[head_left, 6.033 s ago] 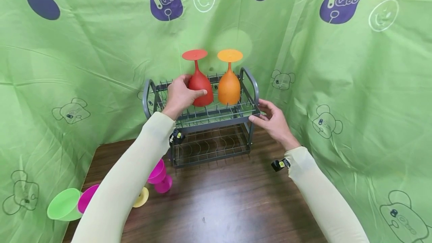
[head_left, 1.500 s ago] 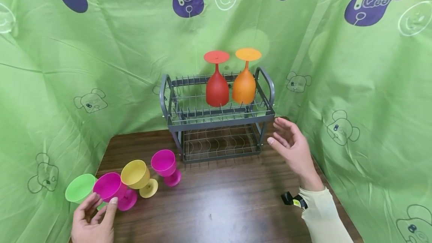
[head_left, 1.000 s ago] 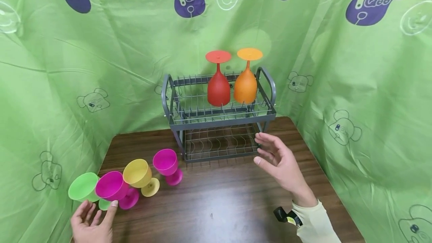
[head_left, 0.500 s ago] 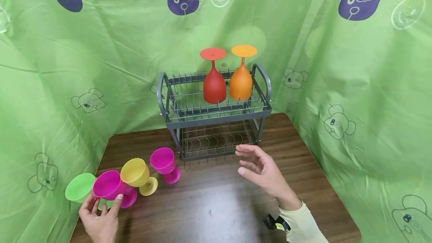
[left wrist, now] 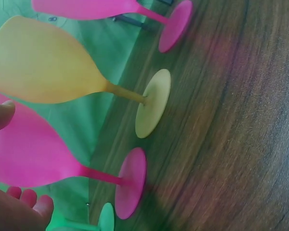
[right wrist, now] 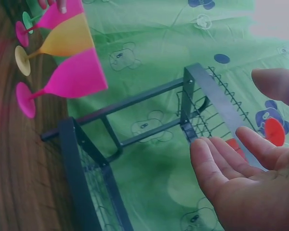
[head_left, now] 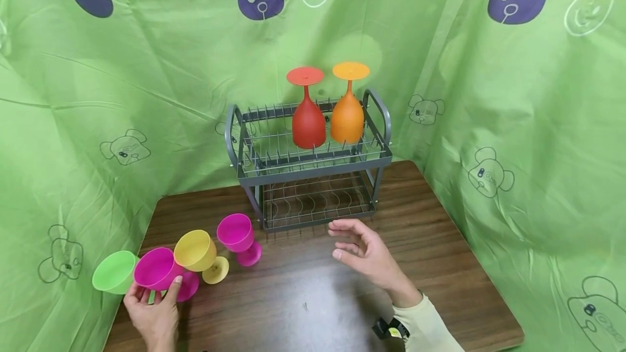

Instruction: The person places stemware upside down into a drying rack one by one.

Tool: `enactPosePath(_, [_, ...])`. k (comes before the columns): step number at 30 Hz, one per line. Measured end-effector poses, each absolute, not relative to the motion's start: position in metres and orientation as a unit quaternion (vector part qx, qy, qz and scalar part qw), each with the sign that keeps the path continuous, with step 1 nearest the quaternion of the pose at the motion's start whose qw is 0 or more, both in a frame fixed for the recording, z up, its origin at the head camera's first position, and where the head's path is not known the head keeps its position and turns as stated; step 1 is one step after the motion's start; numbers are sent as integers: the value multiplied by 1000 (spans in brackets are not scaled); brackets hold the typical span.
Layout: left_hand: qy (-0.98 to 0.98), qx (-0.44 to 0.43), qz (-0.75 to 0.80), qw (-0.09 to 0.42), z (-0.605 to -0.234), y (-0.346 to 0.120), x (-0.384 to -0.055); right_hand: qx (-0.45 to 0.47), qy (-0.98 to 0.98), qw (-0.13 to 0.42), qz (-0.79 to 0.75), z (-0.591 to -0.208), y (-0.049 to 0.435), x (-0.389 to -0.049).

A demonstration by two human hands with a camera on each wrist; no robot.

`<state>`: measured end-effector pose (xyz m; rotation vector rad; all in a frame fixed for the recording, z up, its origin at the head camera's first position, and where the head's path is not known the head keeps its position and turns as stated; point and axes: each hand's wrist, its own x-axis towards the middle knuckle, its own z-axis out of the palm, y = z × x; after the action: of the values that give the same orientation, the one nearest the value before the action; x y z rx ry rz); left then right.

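At the lower left my left hand (head_left: 155, 316) holds the bowl of an upright pink goblet (head_left: 157, 269), thumb on one side and fingers on the other. In the left wrist view this pink goblet (left wrist: 31, 149) keeps its foot on the wooden table. A green goblet (head_left: 115, 273) stands to its left. To its right are a yellow goblet (head_left: 195, 251) and a second pink goblet (head_left: 236, 233). My right hand (head_left: 369, 262) hovers in front of the dish rack, fingers loosely bent and holding nothing.
A grey two-tier dish rack (head_left: 315, 168) stands at the back of the table (head_left: 415, 216). Upside down on its top tier are a red goblet (head_left: 309, 124) and an orange goblet (head_left: 348, 119). Green patterned cloth (head_left: 161, 69) hangs round the back and sides.
My left hand let go of the red goblet on the rack, came down to the lower left and took hold of the pink goblet. My right hand left the rack's side and moved leftward, toward me.
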<state>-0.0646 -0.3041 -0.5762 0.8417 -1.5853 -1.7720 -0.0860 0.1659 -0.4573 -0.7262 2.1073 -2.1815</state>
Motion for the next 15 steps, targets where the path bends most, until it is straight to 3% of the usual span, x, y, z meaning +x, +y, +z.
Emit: enactPosePath(15, [-551, 300, -706, 329, -572, -301, -55, -207, 670, 59, -711, -470, 146, -90])
